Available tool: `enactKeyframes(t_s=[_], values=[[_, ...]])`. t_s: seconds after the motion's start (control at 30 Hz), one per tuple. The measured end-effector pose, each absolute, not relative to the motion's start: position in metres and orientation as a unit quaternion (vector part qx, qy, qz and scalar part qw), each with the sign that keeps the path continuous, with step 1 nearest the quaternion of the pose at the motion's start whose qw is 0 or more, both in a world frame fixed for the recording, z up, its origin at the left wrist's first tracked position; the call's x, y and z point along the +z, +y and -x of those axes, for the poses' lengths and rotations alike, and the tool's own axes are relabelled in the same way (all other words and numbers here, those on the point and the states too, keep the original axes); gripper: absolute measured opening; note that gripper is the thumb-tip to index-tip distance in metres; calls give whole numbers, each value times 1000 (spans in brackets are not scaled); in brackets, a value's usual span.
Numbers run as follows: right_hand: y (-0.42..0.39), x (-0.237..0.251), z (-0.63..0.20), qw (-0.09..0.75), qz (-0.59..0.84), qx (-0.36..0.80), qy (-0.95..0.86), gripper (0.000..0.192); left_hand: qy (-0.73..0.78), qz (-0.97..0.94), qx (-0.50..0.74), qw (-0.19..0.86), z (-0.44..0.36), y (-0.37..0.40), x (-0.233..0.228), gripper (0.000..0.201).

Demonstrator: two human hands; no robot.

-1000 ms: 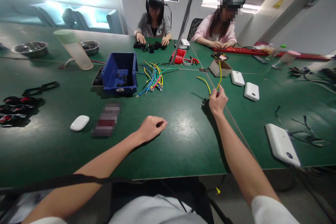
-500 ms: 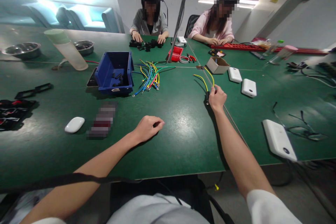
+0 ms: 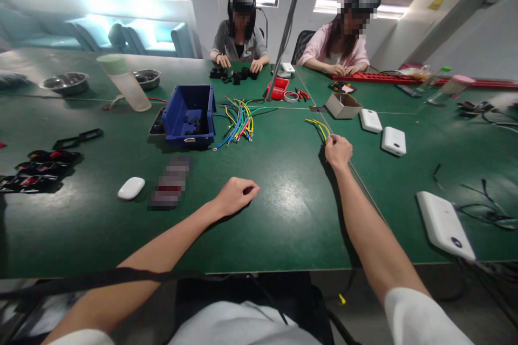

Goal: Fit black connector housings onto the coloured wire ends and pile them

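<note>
My left hand (image 3: pixel 237 197) rests on the green table with its fingers curled and the thumb against the index finger. Nothing shows in it. Farther forward on the right, my right hand (image 3: pixel 339 151) pinches yellow wires (image 3: pixel 318 125), whose free ends curve away to the left. The part of the wires under my fingers is hidden. A loose pile of blue, green, yellow and red wires (image 3: pixel 240 121), several with ring terminals, lies beyond my left hand. Beside the pile stands a blue bin (image 3: pixel 190 140) with small black parts inside.
A white case (image 3: pixel 131 188) and a blurred-out flat object (image 3: pixel 170 183) lie left of my left hand. A cardboard box (image 3: pixel 343 107), white devices (image 3: pixel 393 140) and a larger white device (image 3: pixel 445 226) are on the right. A slanted pole (image 3: pixel 288 27) stands midtable. Two people sit opposite.
The camera view has shifted, so the table things sit farther right in the picture. The yellow wires now lie closer together at my right fingertips, and the black end piece no longer shows. My left hand stays resting.
</note>
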State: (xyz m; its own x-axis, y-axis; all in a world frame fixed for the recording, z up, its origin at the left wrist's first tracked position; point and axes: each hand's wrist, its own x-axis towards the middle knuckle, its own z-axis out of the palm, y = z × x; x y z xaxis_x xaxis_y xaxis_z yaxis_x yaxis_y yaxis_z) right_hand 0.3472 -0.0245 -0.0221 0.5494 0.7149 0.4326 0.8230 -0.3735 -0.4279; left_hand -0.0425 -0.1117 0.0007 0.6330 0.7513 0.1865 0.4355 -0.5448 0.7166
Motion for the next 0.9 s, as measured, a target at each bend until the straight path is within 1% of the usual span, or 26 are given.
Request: enactKeyframes(t_s=[0.67,0.77,0.9], values=[[-17,-33,-359,321,832,-58,-449,40,366,-840,245,317,40,-112,1,25],[-18,-31,-358,335,829,-50,-444,41,386,-835,254,298,40,-112,1,26],[-20,-28,-359,365,820,-31,-441,42,430,-825,272,245,42,-107,0,27]])
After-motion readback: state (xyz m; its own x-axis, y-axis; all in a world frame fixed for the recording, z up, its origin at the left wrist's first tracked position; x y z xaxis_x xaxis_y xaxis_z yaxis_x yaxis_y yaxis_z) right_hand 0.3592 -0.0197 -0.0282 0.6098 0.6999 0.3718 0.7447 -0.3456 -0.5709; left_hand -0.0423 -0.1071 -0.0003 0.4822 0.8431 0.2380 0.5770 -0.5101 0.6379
